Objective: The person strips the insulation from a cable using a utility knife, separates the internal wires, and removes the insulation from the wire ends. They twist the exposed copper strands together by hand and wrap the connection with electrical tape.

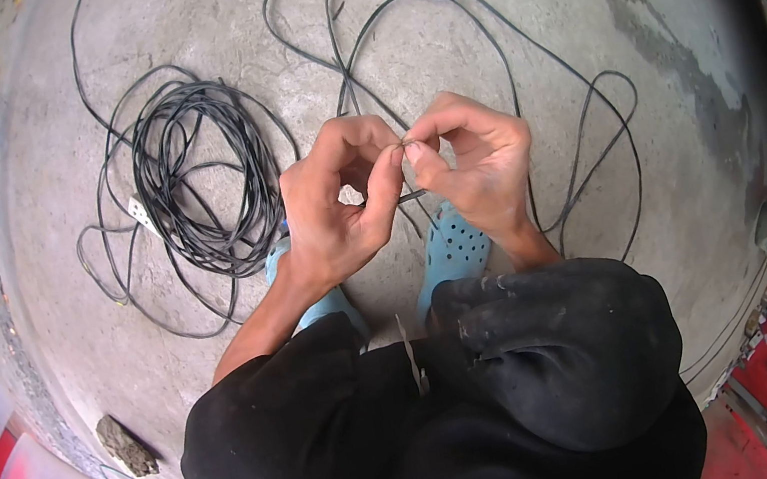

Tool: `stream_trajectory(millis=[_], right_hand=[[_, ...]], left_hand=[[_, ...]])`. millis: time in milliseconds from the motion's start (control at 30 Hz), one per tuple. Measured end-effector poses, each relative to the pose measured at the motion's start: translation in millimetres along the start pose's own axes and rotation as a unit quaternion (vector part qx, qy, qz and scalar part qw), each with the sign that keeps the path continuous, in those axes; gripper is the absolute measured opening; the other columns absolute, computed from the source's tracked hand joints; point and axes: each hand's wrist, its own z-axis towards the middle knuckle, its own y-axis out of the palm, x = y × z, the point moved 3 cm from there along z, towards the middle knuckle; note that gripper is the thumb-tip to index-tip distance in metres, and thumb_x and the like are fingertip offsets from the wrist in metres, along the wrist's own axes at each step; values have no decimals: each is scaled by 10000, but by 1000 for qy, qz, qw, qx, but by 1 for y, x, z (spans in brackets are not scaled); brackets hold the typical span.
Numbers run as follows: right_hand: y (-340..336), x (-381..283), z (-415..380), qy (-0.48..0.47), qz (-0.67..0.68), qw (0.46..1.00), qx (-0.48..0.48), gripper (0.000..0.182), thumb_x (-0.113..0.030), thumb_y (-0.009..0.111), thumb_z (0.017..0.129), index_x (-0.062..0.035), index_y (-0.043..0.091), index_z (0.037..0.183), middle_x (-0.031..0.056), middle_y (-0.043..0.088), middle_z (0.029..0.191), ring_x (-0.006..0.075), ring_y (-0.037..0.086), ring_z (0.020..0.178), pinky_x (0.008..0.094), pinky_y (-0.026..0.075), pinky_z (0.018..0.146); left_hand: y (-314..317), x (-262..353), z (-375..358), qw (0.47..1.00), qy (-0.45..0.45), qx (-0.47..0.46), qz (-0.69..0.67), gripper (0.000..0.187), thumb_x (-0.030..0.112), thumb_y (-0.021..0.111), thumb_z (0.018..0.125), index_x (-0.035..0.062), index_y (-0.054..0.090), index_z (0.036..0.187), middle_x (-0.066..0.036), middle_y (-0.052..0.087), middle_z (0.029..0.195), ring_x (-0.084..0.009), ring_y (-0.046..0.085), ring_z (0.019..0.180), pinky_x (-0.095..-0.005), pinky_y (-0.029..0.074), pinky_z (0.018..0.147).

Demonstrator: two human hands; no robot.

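Wire, probably, is pinched by left hand and right hand; close, light fingertip grips steady it best.

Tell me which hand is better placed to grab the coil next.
Left, I'd judge. The left hand is beside the coil; the right hand is on its far side. Both seem to pinch a thin strand, so the left would have to let go first.
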Motion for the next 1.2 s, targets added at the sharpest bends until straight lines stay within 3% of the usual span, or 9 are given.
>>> stream_trajectory(millis=[267, 567, 767, 900, 1000, 1100, 1200], right_hand=[[9, 5, 0, 27, 46, 999, 5, 93, 98, 724, 788, 34, 688, 844, 64, 664, 784, 102, 654, 708, 254, 523, 627], [15, 4, 1, 61, 42, 997, 14, 83, 82, 727, 795, 33, 684, 847, 58, 655, 772, 101, 662, 707, 257, 534, 598], [10, 15, 4, -27, -28, 999, 4, 121, 46, 767, 761, 15, 707, 862, 37, 676, 792, 82, 611, 707, 241, 488, 632], [7, 11, 7, -70, -63, 995, 39, 132, 41, 775, 774, 1, 738, 894, 46, 694, 801, 95, 622, 692, 242, 493, 618], [5, 10, 7, -104, -92, 990, 26, 143, 42, 782, 777, -7, 757, 909, 55, 704, 802, 100, 631, 685, 241, 495, 604], [4, 7, 8, -118, -106, 987, 23, 154, 49, 789, 767, -10, 765, 907, 63, 709, 799, 105, 639, 676, 240, 498, 591], [4, 4, 8, -129, -115, 985, 19, 163, 54, 796, 754, -10, 765, 901, 66, 709, 796, 108, 643, 666, 240, 500, 585]], left_hand=[[7, -12, -7, 990, -73, 27, -118, 85, 18, 559, 1000, -3, 518, 1072, 3, 584, 779, -32, 528, 598, -213, 427, 479], [12, -9, -4, 953, -155, 26, -257, 155, 184, 491, 1077, 33, 488, 1111, -19, 558, 845, -18, 483, 614, -182, 419, 434], [5, -13, -2, 941, -164, 5, -296, 162, 184, 483, 1082, 25, 509, 1097, -33, 563, 864, -37, 498, 581, -183, 409, 424], [3, -10, 1, 939, -179, 4, -293, 138, 128, 536, 1057, -5, 547, 1089, -44, 579, 888, -61, 543, 604, -211, 466, 448], [5, -6, 5, 946, -175, 64, -266, 95, 58, 580, 1024, -29, 595, 1057, -49, 594, 917, -87, 602, 687, -240, 536, 528], [-1, -10, 7, 972, -99, 64, -205, 70, 19, 618, 995, -40, 635, 1028, -46, 629, 931, -115, 646, 784, -246, 563, 638], [-6, -11, 1, 975, -136, 60, -168, 75, 19, 647, 981, -40, 655, 1026, -44, 670, 944, -127, 666, 813, -248, 555, 706]])
